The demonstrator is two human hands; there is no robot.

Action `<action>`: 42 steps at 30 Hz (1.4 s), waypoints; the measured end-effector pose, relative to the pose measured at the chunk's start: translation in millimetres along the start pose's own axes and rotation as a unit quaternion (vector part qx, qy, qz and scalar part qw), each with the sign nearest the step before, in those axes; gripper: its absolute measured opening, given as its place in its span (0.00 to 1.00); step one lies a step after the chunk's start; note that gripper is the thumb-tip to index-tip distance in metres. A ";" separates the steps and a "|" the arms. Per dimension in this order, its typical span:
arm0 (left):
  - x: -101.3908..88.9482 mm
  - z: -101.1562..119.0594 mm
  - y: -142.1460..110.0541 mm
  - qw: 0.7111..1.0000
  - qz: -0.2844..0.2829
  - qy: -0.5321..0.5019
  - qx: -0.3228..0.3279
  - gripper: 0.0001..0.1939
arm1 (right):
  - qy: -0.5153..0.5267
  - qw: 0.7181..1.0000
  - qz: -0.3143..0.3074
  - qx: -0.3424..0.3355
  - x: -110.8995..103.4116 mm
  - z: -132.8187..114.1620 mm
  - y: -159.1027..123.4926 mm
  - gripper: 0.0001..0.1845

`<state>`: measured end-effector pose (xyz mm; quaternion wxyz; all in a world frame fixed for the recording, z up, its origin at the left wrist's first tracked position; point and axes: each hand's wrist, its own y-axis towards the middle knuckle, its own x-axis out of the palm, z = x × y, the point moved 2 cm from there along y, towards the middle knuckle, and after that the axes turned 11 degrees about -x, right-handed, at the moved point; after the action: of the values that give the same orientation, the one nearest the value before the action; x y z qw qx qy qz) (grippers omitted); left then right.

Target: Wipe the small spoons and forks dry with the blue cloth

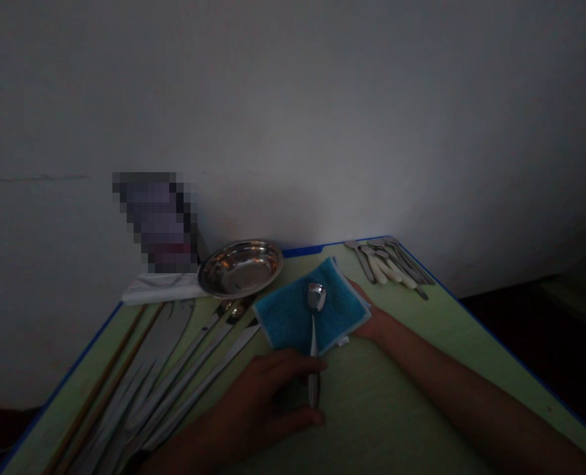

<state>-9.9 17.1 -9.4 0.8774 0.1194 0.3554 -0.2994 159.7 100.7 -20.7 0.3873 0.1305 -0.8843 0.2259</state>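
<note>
A metal spoon [315, 316] lies with its bowl on a folded blue cloth [293, 316] in the middle of the green table [412, 356]. My left hand [268, 396] pinches the spoon's handle between thumb and fingers at the near edge of the cloth. My right hand [375, 323] rests under the cloth's right side, mostly hidden by it; its fingers do not show.
A steel bowl [241, 267] stands behind the cloth near the wall, with a white folded cloth [162, 288] to its left. Several long utensils [174, 369] lie on the left of the table. Several spoons and knives [389, 264] lie at the far right corner.
</note>
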 end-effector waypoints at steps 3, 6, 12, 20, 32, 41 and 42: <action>-0.2 1.2 2.0 1.000 0.008 -0.006 -0.004 0.20 | 0.011 1.000 -0.006 0.010 1.2 -0.4 -1.5 0.18; -0.8 3.0 3.1 1.000 0.018 -0.004 0.001 0.19 | 0.002 1.000 0.000 -0.010 -2.4 -0.6 -1.2 0.15; -1.3 7.2 3.3 1.000 0.012 -0.007 0.011 0.15 | 0.017 1.000 0.001 -0.007 -3.6 -0.3 -2.1 0.14; 2.2 2.1 5.7 0.999 0.042 0.001 -0.021 0.13 | 0.006 1.000 -0.005 0.000 2.2 -1.5 -4.3 0.18; 3.0 0.8 0.5 0.999 0.027 0.028 0.008 0.12 | 0.011 1.000 -0.013 -0.006 -3.9 1.0 0.1 0.16; 6.2 -4.5 3.7 0.993 0.063 -0.001 -0.105 0.11 | 0.028 0.999 -0.034 0.016 -5.9 1.2 1.5 0.19; 6.5 -5.1 4.4 0.992 0.063 0.007 -0.107 0.12 | 0.030 0.999 -0.035 0.016 -5.7 1.2 1.5 0.18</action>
<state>-6.3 19.9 -17.5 0.8998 0.0489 0.3832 -0.2027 162.1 101.7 -26.1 0.4194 0.1605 -0.8633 0.2303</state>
